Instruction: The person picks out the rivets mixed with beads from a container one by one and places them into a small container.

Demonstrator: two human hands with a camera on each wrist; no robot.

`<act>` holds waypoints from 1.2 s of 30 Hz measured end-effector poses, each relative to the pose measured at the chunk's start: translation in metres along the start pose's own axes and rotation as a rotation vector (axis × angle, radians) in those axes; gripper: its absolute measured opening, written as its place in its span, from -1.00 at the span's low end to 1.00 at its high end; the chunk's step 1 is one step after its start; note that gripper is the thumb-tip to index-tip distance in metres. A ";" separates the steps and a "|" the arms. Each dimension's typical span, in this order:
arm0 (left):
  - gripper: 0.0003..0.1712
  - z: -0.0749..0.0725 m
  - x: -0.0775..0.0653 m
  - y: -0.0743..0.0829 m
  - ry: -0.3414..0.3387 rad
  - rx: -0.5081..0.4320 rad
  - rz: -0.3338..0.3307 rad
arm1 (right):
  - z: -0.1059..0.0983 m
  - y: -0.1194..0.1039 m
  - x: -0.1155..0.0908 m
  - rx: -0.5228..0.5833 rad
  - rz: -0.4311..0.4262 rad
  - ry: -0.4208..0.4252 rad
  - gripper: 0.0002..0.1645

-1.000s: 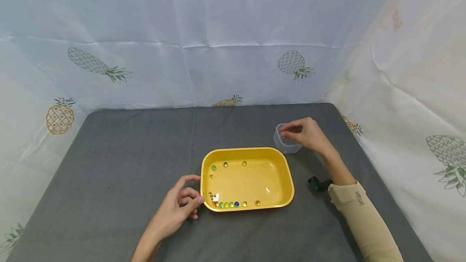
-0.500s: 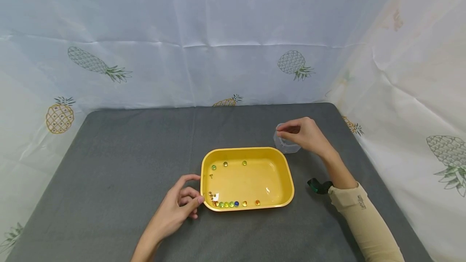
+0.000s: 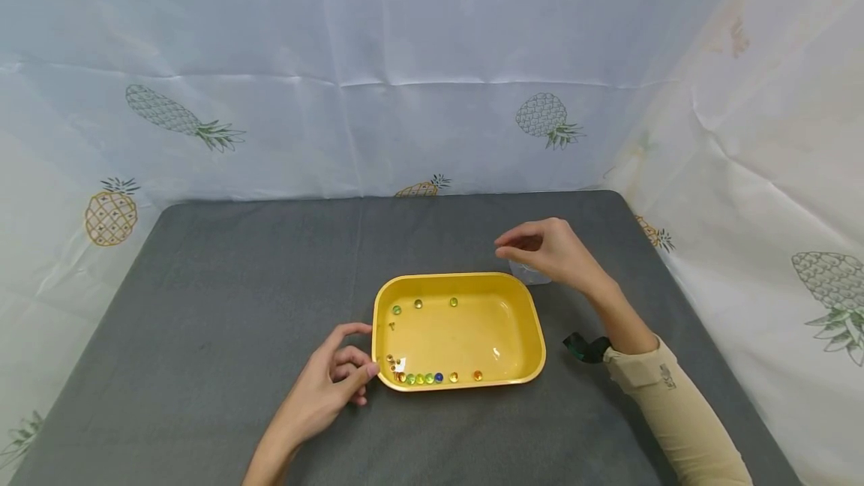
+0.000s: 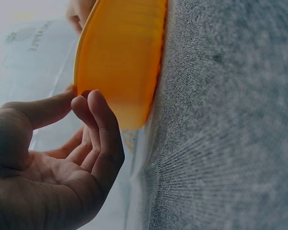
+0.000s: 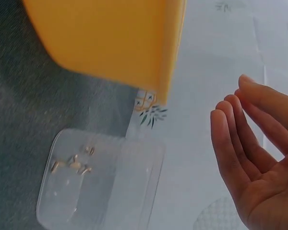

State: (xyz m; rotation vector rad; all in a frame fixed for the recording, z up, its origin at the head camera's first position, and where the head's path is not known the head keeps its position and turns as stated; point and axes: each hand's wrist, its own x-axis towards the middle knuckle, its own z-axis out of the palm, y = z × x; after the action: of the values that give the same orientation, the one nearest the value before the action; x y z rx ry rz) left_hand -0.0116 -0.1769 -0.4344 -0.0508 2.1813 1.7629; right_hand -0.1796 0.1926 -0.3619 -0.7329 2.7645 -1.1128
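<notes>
holding yellow tray [image 3: 445, 343] beside clear box [image 5: 129, 191]

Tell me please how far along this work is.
Seemingly done: metallic pieces lie inside the clear plastic box. In hand: the left hand holds the yellow tray; the right hand hovers nearby, no piece visible. Perhaps left: metallic bits beside the tray's glass marbles.

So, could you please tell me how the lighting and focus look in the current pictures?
Head: small glints on the yellow tray, a dark shadow beside the right sleeve; left wrist: upper left washed out, left hand dim, grey cloth blurred toward the right edge; right wrist: yellow tray and clear box slightly blurred.
</notes>
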 end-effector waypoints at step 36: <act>-0.34 0.000 -0.001 0.000 -0.007 0.010 0.013 | 0.052 -0.080 0.041 0.083 -0.326 -0.431 -0.79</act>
State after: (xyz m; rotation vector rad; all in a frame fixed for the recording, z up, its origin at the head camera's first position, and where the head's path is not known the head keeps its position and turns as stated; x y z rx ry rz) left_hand -0.0110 -0.1771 -0.4338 -0.0280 2.1895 1.7567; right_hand -0.1713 0.0906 -0.3422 -1.2743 2.2790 -0.9643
